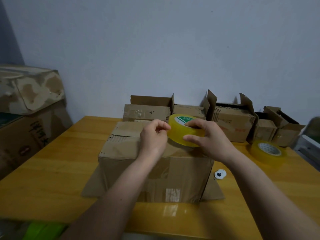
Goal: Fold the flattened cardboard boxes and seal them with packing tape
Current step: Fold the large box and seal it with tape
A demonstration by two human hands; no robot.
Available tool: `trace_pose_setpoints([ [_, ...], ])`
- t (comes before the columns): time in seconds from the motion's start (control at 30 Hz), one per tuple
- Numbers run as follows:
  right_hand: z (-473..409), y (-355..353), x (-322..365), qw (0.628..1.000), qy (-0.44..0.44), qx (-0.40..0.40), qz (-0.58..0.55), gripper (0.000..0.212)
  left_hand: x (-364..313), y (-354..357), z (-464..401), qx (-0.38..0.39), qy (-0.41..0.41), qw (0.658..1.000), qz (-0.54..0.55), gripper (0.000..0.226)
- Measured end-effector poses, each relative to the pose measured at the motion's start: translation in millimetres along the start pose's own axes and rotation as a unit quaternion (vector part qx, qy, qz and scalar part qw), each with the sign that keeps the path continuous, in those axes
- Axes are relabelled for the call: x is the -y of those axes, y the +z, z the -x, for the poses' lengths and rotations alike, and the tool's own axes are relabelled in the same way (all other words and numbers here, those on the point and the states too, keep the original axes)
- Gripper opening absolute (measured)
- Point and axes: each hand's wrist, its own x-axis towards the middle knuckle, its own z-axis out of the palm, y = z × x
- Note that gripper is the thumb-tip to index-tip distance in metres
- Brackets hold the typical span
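Note:
A folded brown cardboard box [131,153] stands in the middle of the wooden table [52,170], its lower flaps spread out on the tabletop. Just above the box's top, my right hand [211,139] grips a yellowish roll of packing tape [180,130], fingers through its core and thumb under its rim. My left hand [153,135] pinches at the roll's left edge with thumb and forefinger. Whether a tape end is lifted I cannot tell.
A second tape roll [267,151] lies on the table at the right. A small white object with a black mark [220,174] sits beside the box. Several cardboard boxes [232,122] line the wall behind. Larger boxes [29,104] are stacked at the left. Something green [43,229] shows at the bottom left.

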Motion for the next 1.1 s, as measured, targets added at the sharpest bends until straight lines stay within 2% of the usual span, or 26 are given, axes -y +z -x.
trace_pose_setpoints([
  [0.2,0,1,0,1.0,0.002,0.006,0.007,0.04,-1,-2,0,0.028,0.003,1.0,0.011,0.018],
  [0.33,0,1,4,1.0,0.007,0.002,0.012,0.042,1,-2,-3,-0.008,0.029,0.999,-0.034,0.005],
  [0.43,3,3,9,0.999,-0.004,0.005,0.039,0.048,1,1,-4,-0.034,0.061,0.994,-0.082,0.009],
  [0.5,5,3,13,0.997,-0.015,0.026,0.071,0.054,0,1,-4,-0.05,0.046,0.991,-0.116,0.009],
  [0.6,7,3,17,0.991,-0.031,0.051,0.123,0.053,-2,-5,-10,-0.073,-0.027,0.996,-0.036,0.01],
  [0.7,7,6,15,0.99,-0.033,0.048,0.129,0.05,2,-10,-12,-0.036,-0.049,0.998,-0.012,0.007],
  [0.8,6,8,15,0.994,-0.019,0.029,0.108,0.049,3,-12,-7,0.022,-0.039,0.998,-0.054,0.025],
  [0.87,5,10,16,0.994,-0.007,0.025,0.102,0.048,3,-13,-3,0.035,-0.028,0.995,-0.091,0.029],
  [0.97,4,12,17,0.995,0.005,0.016,0.099,0.049,3,-14,4,0.003,-0.003,0.99,-0.141,0.025],
  [1.1,5,13,19,0.995,0.013,0.009,0.095,0.05,3,-14,7,-0.019,0.006,0.99,-0.139,0.014],
])
